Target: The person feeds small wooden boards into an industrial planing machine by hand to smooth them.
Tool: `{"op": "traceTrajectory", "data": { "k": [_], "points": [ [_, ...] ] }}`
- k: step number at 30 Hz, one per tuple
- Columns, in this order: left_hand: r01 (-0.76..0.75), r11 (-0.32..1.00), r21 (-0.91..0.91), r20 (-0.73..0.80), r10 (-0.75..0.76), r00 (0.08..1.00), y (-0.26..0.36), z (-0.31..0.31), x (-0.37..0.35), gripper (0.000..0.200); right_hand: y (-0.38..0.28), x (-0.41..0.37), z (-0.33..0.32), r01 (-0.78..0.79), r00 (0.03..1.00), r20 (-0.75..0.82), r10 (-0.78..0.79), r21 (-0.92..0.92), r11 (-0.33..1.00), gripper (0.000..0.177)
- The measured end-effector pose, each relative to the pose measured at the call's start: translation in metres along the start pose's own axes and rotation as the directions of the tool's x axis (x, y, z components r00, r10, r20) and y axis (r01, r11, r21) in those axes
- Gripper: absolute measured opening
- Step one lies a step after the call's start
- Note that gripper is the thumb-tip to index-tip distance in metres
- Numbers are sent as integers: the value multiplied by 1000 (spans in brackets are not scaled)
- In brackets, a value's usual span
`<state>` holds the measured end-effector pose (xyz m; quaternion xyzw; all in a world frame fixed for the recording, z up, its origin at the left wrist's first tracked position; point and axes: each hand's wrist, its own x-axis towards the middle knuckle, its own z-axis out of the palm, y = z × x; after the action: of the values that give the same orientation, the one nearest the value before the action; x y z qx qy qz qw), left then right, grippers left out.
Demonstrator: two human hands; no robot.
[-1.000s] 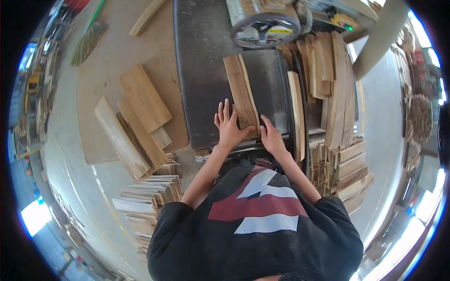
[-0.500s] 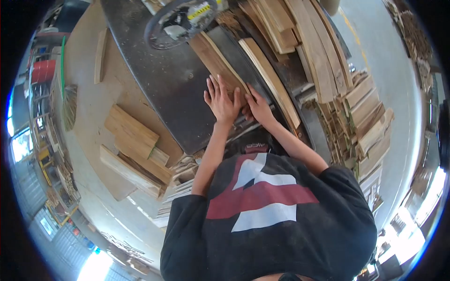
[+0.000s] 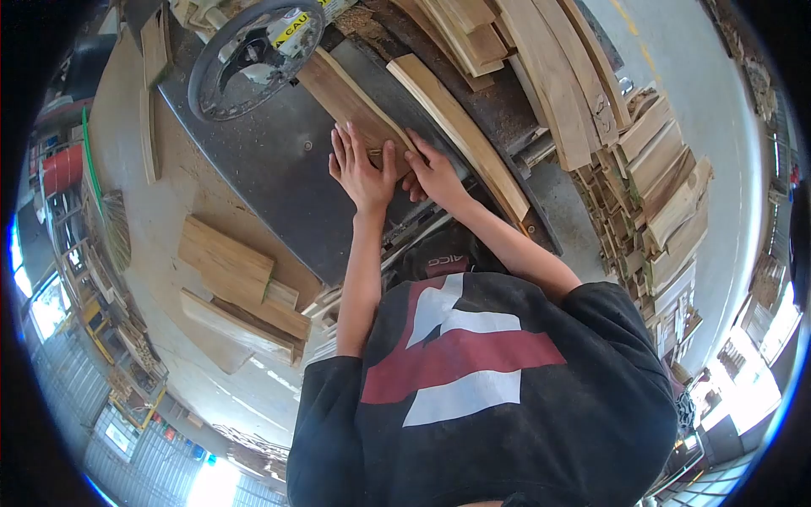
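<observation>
Left hand (image 3: 361, 176) spread, fingers apart, at left edge of board's (image 3: 350, 98) near end; right hand (image 3: 437, 179) at right edge, grip unclear. Board on black table (image 3: 262, 160), far end near wheel (image 3: 252, 55). Uneven pressure could skew it.

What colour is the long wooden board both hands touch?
The long wooden board is brown, paler along one side: head view.

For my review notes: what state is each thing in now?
Handled board, flat on the dark table
Left hand, open, thumb on the board
Right hand, fingers bent against the board's right edge
Second board, lying to the right, untouched
Handwheel, untouched; turning or still, cannot tell
Boards left of the table, piled, overlapping
</observation>
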<state>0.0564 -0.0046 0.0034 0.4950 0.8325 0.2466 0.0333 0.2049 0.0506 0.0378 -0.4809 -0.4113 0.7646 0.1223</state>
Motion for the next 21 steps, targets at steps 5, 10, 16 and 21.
{"op": "traceTrajectory", "data": {
  "k": [5,10,16,21],
  "points": [
    [-21,1000,-13,-28,21,999,-10,-1,24,80,-17,15,10,3,1000,-10,-2,35,999,56],
    [106,979,-175,-59,-118,991,-20,3,49,95,-35,42,24,39,999,-38,-38,33,999,56],
    [98,978,-183,-70,-113,991,-30,6,64,101,-46,53,34,19,997,-73,-18,10,1000,57],
    [86,970,-228,-46,-99,994,-41,0,58,102,-46,59,37,42,996,-76,-41,7,999,57]
  ]
}}
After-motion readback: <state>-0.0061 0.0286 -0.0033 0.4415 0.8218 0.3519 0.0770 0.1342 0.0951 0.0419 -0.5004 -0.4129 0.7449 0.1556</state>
